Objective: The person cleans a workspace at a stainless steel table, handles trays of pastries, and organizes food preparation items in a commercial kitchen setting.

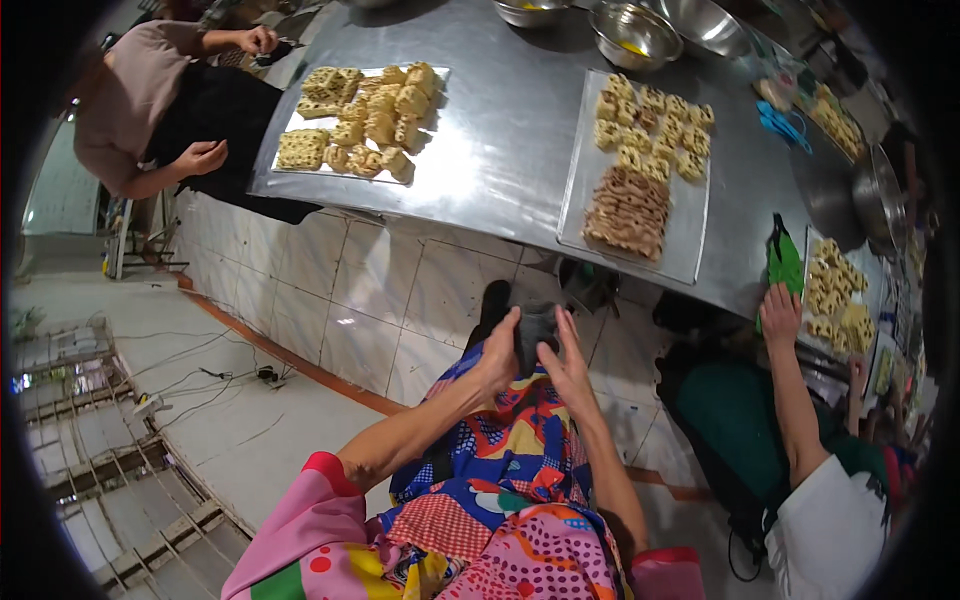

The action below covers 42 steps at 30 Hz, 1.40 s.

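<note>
Both hands meet near the lap, left hand [497,352] and right hand [566,362] gripping a dark cloth [535,330], fingers raised.

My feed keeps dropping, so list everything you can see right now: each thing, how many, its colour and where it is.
Steel table: one, grey, across the top.
Flat metal trays: two in full view, silver, on the table, plus a third at the right edge.
Lattice-shaped pastries: many, golden brown, piled on the trays.
Round steel bowls: about three, silver, at the table's far edge.
Scissors: one pair, blue handles, right of the middle tray.
Co-workers: one at upper left, one at lower right with a hand on the table edge.
Dark cloth-like item: one, black, held in both hands.
Left hand, right hand: over a patterned lap.
</note>
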Motion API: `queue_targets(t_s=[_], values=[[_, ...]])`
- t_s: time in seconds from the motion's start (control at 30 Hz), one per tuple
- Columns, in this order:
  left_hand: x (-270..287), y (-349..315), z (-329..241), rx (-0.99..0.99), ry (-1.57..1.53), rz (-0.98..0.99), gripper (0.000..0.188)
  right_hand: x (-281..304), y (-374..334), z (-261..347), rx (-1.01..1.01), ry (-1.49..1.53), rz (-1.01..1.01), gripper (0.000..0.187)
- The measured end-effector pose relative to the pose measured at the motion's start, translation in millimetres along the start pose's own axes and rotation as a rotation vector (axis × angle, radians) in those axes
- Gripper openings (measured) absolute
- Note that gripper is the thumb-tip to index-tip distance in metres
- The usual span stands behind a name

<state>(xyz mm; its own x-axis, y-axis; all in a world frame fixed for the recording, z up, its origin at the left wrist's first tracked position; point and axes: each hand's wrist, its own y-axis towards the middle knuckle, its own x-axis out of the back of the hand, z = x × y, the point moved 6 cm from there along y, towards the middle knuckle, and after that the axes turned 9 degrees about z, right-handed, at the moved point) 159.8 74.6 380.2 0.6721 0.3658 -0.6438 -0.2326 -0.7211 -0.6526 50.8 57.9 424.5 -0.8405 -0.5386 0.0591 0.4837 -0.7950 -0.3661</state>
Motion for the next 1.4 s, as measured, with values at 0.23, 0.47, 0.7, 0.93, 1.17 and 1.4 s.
queue_targets(t_s=[0.23, 0.47, 0.7, 0.93, 1.17, 1.4], values=[[-55, -7, 24, 0.185, 0.215, 0.376, 0.079, 22, -12, -61, -0.108, 0.386, -0.337, 0.058], [3, -21, -10, 0.227, 0.648, 0.303, 0.071, 130, -8, -75, 0.0, 0.299, -0.951, 0.056], [80, -31, -64, 0.136, 0.616, 0.145, 0.06, 80, 80, -89, -0.006, 1.073, -1.013, 0.075], [124, -32, -125, -0.022, 0.548, -0.018, 0.052, -59, 140, -25, -0.029, 1.208, -0.696, 0.037], [161, -55, -186, -0.225, 0.39, -0.275, 0.047, -96, 145, 104, 0.164, 0.174, -0.298, 0.052], [185, -69, -201, -0.224, 0.511, -0.353, 0.045, -89, 214, 100, 0.272, -1.049, -0.331, 0.056]])
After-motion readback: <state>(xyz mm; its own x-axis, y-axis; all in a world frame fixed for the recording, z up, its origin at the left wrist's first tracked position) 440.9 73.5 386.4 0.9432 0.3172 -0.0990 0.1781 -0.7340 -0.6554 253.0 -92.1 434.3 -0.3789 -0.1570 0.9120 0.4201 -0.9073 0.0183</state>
